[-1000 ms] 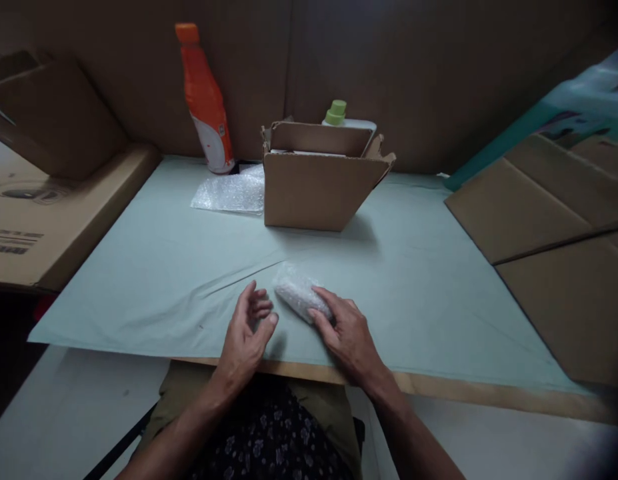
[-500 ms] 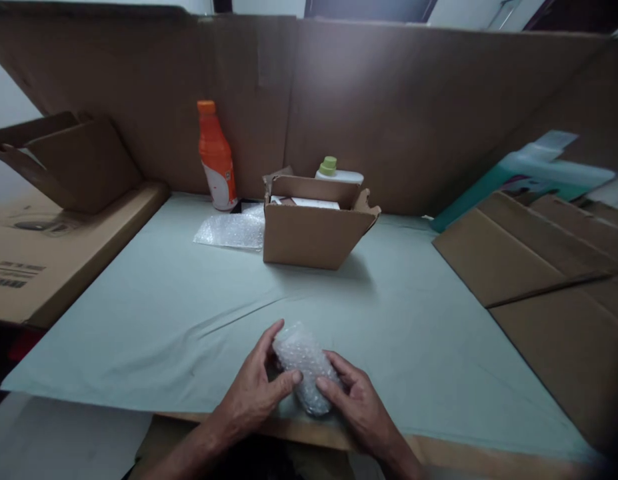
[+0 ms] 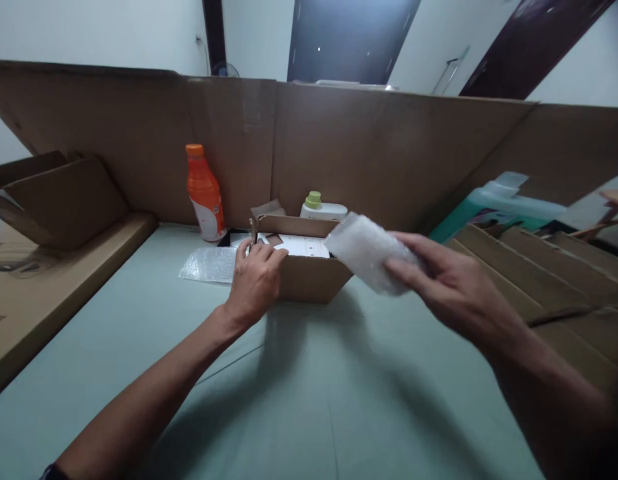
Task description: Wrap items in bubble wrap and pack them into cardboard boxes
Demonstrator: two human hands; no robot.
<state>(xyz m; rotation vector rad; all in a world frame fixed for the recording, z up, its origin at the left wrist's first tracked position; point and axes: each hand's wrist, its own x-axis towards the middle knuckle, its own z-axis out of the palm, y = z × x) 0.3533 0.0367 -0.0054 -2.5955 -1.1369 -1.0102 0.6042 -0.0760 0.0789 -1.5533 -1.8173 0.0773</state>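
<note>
Two bare forearms reach forward over a pale green table cover [image 3: 313, 400]. The right hand [image 3: 451, 290] is raised above the table, its fingers closed around one end of a bubble-wrapped bundle [image 3: 366, 252]; the bundle sticks out to the left of the fingers, tilted, and hangs in the air just above the near right corner of an open cardboard box [image 3: 309, 277]. The left hand [image 3: 256, 280] grips the near left rim of that box, fingers curled over the edge into the opening. Inside the box something flat and white shows. Left of the box, a loose sheet of bubble wrap [image 3: 209, 265] lies flat on the cover. Behind it stands an orange bottle [image 3: 205, 193], upright. Just behind the box stands a white bottle with a green cap [image 3: 321, 207]. A tall cardboard wall [image 3: 363, 147] closes off the back of the table.
</note>
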